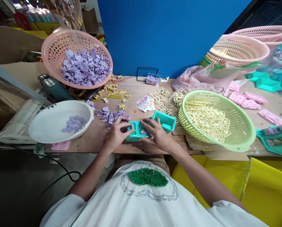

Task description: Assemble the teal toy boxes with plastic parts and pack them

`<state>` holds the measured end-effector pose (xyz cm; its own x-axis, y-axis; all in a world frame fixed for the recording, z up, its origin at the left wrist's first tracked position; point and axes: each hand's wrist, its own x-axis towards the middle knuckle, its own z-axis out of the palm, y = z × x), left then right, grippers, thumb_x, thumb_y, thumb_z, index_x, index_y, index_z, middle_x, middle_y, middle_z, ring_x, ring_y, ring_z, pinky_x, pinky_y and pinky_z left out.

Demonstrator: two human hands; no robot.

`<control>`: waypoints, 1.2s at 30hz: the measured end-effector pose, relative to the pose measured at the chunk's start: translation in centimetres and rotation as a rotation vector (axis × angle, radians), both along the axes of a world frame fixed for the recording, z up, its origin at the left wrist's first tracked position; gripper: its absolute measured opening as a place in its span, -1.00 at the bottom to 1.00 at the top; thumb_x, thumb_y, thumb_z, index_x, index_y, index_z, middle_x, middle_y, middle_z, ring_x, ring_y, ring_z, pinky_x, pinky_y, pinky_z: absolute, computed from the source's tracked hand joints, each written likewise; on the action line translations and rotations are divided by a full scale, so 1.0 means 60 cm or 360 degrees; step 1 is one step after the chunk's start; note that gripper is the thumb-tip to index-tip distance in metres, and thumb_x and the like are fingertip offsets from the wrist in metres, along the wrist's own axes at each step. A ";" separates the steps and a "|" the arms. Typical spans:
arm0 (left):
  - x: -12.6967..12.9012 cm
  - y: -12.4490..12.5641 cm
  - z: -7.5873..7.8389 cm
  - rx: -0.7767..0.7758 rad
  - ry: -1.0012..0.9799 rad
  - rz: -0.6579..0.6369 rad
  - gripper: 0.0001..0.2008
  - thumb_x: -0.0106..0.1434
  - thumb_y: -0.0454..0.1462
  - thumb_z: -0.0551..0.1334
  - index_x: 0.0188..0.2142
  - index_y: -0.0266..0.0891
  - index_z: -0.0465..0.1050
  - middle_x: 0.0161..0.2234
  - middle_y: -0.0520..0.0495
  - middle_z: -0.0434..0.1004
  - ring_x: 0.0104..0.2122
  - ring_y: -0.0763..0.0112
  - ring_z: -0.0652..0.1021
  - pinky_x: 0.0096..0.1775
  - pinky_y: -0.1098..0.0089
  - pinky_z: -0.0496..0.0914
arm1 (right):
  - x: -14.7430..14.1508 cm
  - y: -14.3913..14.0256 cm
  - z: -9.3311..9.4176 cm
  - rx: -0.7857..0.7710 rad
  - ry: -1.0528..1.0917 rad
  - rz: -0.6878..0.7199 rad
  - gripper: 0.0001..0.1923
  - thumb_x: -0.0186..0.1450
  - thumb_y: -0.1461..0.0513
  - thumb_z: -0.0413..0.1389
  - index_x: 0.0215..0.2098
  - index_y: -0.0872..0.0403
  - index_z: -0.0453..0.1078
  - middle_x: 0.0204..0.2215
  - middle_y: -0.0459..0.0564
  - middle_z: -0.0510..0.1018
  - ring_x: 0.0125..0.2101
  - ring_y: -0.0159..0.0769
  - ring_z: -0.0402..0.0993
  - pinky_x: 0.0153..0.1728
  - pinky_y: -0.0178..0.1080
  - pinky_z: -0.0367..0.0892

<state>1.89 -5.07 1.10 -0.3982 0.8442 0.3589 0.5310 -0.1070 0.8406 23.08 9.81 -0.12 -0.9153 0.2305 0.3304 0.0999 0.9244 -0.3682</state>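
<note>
Near the table's front edge lies a teal plastic toy case with recessed compartments on its upper face. My left hand grips its left end, thumb and fingers at a small compartment; whether a small part is between them I cannot make out. My right hand is spread over the case's right end, thumb at the near edge and fingers across the top, partly hiding it. Just behind that hand sits an open teal box. Small purple plastic parts lie loose beyond my left hand.
A white bowl and a pink basket hold purple parts at left. At right stands a green basket of cream frames. Stickers, loose cream frames and pink pieces lie farther back. A blue panel rises behind.
</note>
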 end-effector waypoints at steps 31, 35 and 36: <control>0.034 -0.029 -0.040 0.0452 -0.0419 0.0603 -0.71 0.39 -0.02 0.38 -0.04 -0.09 0.71 0.02 -0.14 0.66 0.03 0.22 0.72 0.01 0.39 0.66 | -0.144 0.312 0.231 0.0215 -0.0562 -0.0757 -0.75 0.53 0.23 0.18 0.03 0.24 0.60 0.02 0.27 0.64 0.00 -0.14 0.64 0.07 -0.16 0.52; 0.052 -0.034 -0.057 0.0435 -0.0231 0.0621 -0.74 0.43 -0.05 0.33 -0.02 -0.06 0.71 0.01 -0.13 0.68 0.00 0.22 0.71 0.03 0.36 0.66 | -0.224 0.408 0.198 0.0317 -0.0866 -0.0843 -0.63 0.49 0.10 0.26 0.15 0.13 0.49 0.11 0.12 0.58 0.04 -0.14 0.59 0.07 -0.01 0.57; 0.049 -0.035 -0.059 0.0422 -0.0210 0.0671 -0.73 0.45 -0.05 0.31 -0.01 -0.06 0.71 0.02 -0.13 0.68 0.02 0.21 0.71 0.05 0.35 0.65 | -0.234 0.419 0.184 0.0345 -0.0922 -0.0837 -0.62 0.49 0.08 0.26 0.18 0.11 0.48 0.13 0.12 0.57 0.05 -0.14 0.59 0.06 -0.01 0.58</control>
<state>4.81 -7.15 -2.45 -0.7405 0.4872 0.4629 0.4654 -0.1252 0.8762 9.04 34.96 10.92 -0.7446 0.6632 -0.0763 0.6608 0.7484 0.0572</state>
